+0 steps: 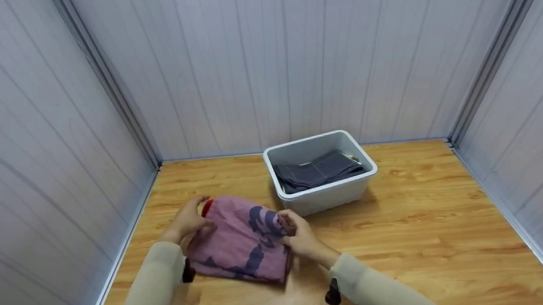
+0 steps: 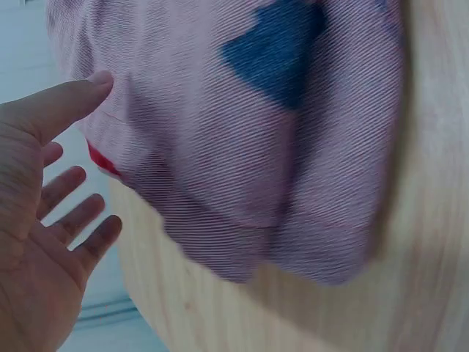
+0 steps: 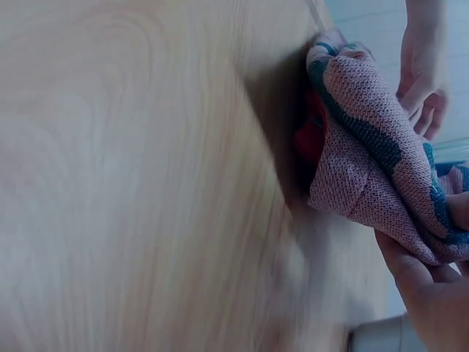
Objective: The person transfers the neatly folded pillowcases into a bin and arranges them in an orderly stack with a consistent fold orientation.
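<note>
Grip first: the right hand (image 1: 300, 238) pinches the near-right edge of the folded pink cloth (image 1: 242, 241), keeping the fold from opening. Her left hand (image 1: 190, 220) lies relaxed against its far-left edge. On the bench (image 1: 426, 237), this cloth lies just before the white bin (image 1: 323, 187) with grey fabric (image 1: 317, 172).

Both hands, left hand (image 1: 190, 220) and right hand (image 1: 299, 236), hold a folded pink cloth (image 1: 241, 240) beside a white bin (image 1: 321, 170).

Tabletop (image 1: 430, 227): light wood-grain boards.
Folded pink cloth (image 1: 245, 241): laid front left.
White plastic bin (image 1: 327, 194): set just behind it.
</note>
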`<state>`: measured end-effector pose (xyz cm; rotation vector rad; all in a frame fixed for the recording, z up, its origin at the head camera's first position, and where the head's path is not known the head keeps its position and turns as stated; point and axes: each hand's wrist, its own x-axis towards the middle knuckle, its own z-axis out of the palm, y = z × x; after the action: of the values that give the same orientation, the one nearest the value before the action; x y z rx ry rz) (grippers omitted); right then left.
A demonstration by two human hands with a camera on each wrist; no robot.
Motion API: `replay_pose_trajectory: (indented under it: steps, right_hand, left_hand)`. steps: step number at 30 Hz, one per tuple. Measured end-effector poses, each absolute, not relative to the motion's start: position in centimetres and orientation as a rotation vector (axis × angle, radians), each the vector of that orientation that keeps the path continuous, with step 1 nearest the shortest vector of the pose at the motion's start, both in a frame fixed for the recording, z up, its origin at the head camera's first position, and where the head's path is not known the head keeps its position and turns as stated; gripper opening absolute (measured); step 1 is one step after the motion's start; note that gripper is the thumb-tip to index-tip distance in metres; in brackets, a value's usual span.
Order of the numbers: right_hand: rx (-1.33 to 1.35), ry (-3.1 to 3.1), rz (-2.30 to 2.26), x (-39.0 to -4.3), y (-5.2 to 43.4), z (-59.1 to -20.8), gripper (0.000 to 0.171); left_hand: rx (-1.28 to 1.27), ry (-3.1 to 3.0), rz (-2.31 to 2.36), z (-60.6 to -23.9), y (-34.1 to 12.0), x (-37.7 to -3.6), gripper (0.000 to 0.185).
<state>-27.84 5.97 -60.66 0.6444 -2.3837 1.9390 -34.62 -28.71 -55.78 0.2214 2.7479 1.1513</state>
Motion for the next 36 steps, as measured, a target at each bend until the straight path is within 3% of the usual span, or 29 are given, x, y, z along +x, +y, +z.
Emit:
replay_pose_trajectory:
  steps: [8, 13, 25, 36]
  right_hand:
    - [0.688, -2.332, 1.928, -27.8, 7.2, -60.2, 0.059]
    - [0.692, -2.300, 1.952, -27.7, 7.7, -60.1, 0.054]
    - [0.644, -2.259, 2.072, -27.4, 9.4, -59.8, 0.049]
    - [0.594, -2.171, 2.094, -27.8, 11.7, -58.6, 0.053]
  left_hand:
    - [0.507, 2.789, 0.989, -53.9, -26.3, -35.7, 0.085]
    - [0.669, 2.835, 0.833, -53.5, -26.0, -36.0, 0.075]
    - [0.579, 2.698, 1.074, -53.6, -27.3, -35.8, 0.017]
    - [0.533, 2.516, 1.443, -53.9, -27.0, -35.0, 0.018]
